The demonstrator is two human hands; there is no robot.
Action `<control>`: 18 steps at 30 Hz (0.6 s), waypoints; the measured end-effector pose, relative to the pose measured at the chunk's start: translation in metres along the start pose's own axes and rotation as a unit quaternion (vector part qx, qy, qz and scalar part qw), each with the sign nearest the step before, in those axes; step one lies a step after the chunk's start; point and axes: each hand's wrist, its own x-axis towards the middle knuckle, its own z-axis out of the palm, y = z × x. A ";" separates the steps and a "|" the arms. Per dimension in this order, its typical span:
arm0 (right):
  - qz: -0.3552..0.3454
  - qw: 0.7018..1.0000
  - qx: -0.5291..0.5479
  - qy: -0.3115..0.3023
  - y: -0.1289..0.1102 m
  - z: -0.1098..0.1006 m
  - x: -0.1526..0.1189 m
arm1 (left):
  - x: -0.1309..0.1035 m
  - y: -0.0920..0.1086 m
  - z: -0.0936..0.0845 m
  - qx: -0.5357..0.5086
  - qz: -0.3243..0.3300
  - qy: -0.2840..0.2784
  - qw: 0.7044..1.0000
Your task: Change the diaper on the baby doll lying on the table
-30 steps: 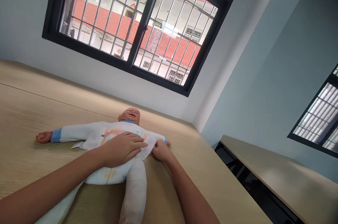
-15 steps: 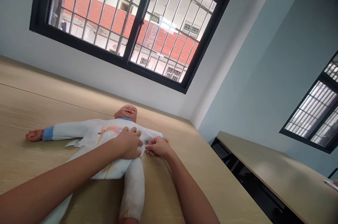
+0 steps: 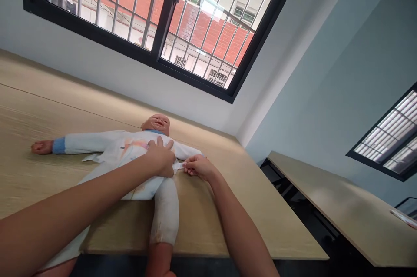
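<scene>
A baby doll lies on its back on the wooden table, arms spread, in a white outfit with blue cuffs. Across its middle is a white diaper. My left hand rests on the doll's belly at the diaper's right side, fingers spread. Beside it, my right hand pinches the end of a white diaper tab, stretched out to the right of the doll's waist. Another loose white tab sticks out on the left side.
The near table edge runs below the doll, whose legs reach over it. A second table stands at the right across a dark gap. Behind is a wall with a barred window.
The view has tilted down, bringing the near table edge into sight. My right hand has drawn the tab outward, away from my left hand, so more of it shows.
</scene>
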 end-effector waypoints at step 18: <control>-0.125 0.943 0.291 -0.105 -0.003 0.033 0.006 | -0.005 -0.011 -0.005 -0.059 0.034 0.006 0.998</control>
